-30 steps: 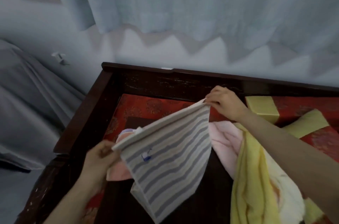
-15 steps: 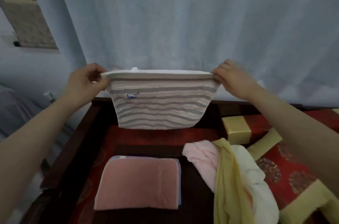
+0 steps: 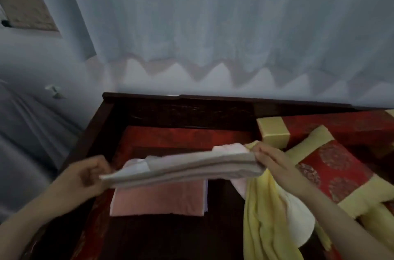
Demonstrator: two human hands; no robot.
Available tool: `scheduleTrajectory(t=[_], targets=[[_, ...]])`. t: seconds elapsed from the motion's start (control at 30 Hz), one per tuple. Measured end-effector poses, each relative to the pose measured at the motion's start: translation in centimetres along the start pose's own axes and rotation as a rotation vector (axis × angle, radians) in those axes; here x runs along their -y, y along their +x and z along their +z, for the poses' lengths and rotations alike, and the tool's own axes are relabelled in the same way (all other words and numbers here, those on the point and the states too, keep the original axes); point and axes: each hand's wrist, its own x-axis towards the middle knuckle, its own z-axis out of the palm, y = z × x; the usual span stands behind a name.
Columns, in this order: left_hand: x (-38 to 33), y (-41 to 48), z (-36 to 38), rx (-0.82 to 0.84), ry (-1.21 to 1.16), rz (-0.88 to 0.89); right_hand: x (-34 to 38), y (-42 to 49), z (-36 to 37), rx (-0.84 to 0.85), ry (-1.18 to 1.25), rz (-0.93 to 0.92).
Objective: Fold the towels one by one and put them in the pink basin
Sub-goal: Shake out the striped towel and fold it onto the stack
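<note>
Hands sit well apart, each clamped on one end of the same cloth: your left hand [image 3: 85, 176] grips the left end of the grey-beige towel [image 3: 181, 166], and your right hand [image 3: 271, 160] grips the right end. Between them the towel hangs in the air as a long, flat band of several layers, blurred in this view, just above the folded pink towel [image 3: 157, 201] that lies on the dark wooden surface [image 3: 223, 238]. Judge it as light and limp: it has no stiffness of its own, so the middle will sag and the layers will likely slide apart the moment either grip loosens. Take hold at the ends, with your thumb on top and your fingers under all the layers at once, so no inner fold slips out; a pinch on the top layer alone would probably let the rest drop open. It is neither fragile nor slippery, so a firm squeeze does no harm. To your right the unfolded ones lie in a heap: a yellow towel [image 3: 262, 223], a pale pink towel [image 3: 228, 149] and a cream towel [image 3: 298, 219], draped beside the red and gold cushions [image 3: 324, 172]. The pink basin is nowhere in this view, so you cannot tell from here how far this one must travel.
</note>
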Motion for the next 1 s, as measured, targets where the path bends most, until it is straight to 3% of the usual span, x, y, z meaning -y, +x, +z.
scheduleTrajectory(t=[0.2,0.37,0.53,0.7,0.87,1.0], targets=[[7.5,-3.7,6.7,0.014,-0.126,-0.217,-9.4,-7.0,9.4,-0.074,0.096,0.296],[9.6,-0.1,8.6,-0.141,-0.138,-0.274,-12.4,-5.5,12.0,-0.247,0.078,0.347],[11.3,6.6,10.3,-0.227,-0.04,-0.29,-15.8,-1.9,13.1,-0.362,-0.001,0.485],[12.6,11.5,12.4,-0.316,0.21,-0.272,-18.2,0.9,14.0,-0.302,-0.095,0.689],[15.2,11.2,12.8,-0.238,0.134,-0.577,-18.8,1.0,15.0,-0.271,0.135,0.954],[15.3,9.6,13.0,0.006,-0.208,-0.767,-17.7,-0.8,16.1,-0.279,0.45,1.109]])
